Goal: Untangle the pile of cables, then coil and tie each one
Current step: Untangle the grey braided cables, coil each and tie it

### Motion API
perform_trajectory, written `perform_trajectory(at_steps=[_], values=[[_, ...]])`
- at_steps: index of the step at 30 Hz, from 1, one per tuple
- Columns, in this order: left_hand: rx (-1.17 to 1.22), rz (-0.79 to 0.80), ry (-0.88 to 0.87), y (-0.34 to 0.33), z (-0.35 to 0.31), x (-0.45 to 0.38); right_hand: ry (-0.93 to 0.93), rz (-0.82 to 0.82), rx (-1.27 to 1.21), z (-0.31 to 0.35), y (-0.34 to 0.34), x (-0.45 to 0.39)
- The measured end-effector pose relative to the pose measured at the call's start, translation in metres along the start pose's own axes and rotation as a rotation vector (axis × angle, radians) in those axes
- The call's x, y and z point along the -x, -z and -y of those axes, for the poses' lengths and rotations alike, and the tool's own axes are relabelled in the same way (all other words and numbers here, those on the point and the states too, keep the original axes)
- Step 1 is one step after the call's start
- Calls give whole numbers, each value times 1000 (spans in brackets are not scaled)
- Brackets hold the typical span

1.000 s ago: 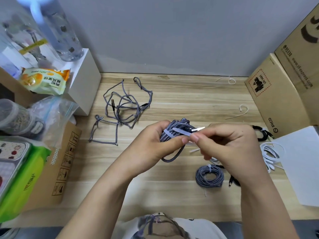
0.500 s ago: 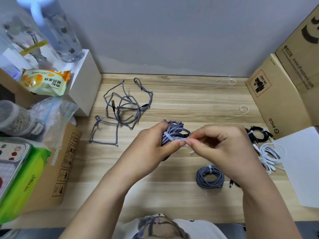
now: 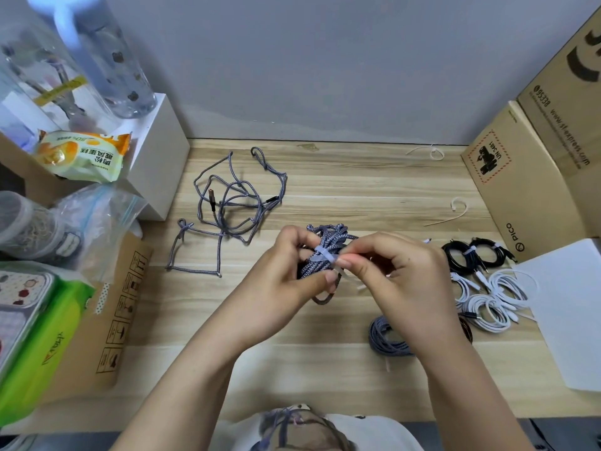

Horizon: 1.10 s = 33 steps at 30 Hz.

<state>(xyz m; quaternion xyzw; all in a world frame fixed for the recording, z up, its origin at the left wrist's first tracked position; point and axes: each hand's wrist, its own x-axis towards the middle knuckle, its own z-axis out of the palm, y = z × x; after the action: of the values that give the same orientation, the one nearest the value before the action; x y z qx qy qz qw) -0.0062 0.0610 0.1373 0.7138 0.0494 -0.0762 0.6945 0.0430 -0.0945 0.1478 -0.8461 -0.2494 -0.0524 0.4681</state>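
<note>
Tie point(image 3: 325, 255) now tighter, between hands.

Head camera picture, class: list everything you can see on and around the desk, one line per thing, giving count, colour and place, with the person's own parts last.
Loose cable: one, grey braided, tangled at desk's far left.
Held cable bundle: one, grey braided, between the hands, translucent cable tie round it.
Tied grey coil: one, near edge, partly behind right wrist.
Black coils: two, tied, right side.
White coils: several, right side, below the black ones.
Spare ties: two, pale, far right of desk.
Cardboard boxes: two, brown, right.
White sheet: one, right edge.
Bottle: one, clear, top left.
Snack packet: one, yellow, left.
Left hand: grips the bundle.
Right hand: pinches the tie.
</note>
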Motion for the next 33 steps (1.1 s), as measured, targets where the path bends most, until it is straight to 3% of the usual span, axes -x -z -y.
perform_trajectory(at_steps=[6,12,19,22,25,28,33], values=[[-44,-60,-22,5,6,-4,25,-59,49,-3,-9,0],[-75,-30,-8,4,12,-5,153,79,88,-5,-17,1],[-213,45,-16,-4,18,-6,187,67,-38,8,-25,5],[-201,80,83,-13,18,-4,231,21,-129,29,-32,14],[-220,44,18,-13,25,-13,106,6,-267,29,-31,11],[-182,94,58,-10,32,-14,11,27,-284,17,-30,3],[66,161,177,2,37,-10,-266,301,-285,-24,-27,6]])
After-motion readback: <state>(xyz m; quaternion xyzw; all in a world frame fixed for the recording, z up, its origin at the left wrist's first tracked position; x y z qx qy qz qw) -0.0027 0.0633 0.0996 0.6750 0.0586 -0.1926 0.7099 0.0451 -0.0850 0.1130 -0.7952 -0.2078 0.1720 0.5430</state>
